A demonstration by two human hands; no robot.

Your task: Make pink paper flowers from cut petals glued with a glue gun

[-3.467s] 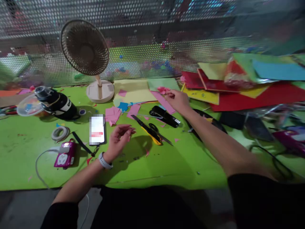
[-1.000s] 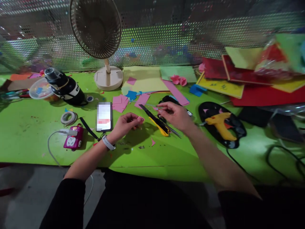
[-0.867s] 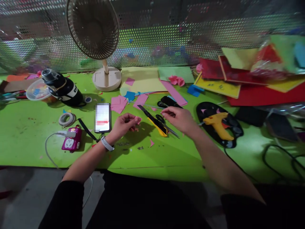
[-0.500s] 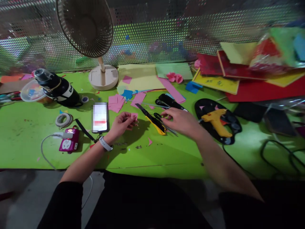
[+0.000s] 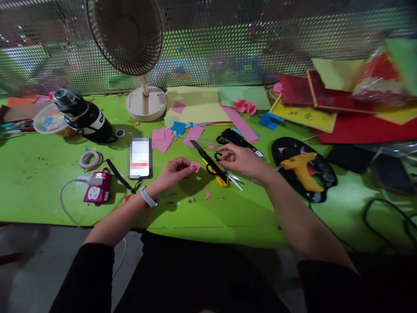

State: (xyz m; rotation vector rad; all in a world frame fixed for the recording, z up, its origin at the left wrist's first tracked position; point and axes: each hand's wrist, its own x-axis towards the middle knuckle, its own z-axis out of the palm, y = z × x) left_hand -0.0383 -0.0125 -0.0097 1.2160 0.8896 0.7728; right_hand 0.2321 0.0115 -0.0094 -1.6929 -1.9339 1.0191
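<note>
A small pink paper piece (image 5: 195, 167) is pinched between the thumb and fingers of my left hand (image 5: 176, 170). To its right, my right hand (image 5: 239, 160) has its curled fingertips at one black handle loop of the scissors (image 5: 235, 178). The blades are spread and point toward my right wrist. Beneath the scissors lies a yellow and black utility knife (image 5: 206, 157), slanting across the green table (image 5: 182, 219). Behind my right hand rests a black stapler-like tool (image 5: 239, 140). Pink paper squares (image 5: 162, 138) lie beyond my left hand.
A phone (image 5: 140, 157), a tape roll (image 5: 90, 160), a purple power adapter (image 5: 97, 188), and a black bottle (image 5: 86, 117) are on the left. A fan (image 5: 146, 104) stands behind. A yellow glue gun (image 5: 302, 171) rests on a black pad at right, near coloured paper sheets (image 5: 302, 115).
The scissors' blades have spread apart, with my right fingers at a handle loop. My left hand, still pinching the pink paper, has moved slightly right. The whole view has shifted a little.
</note>
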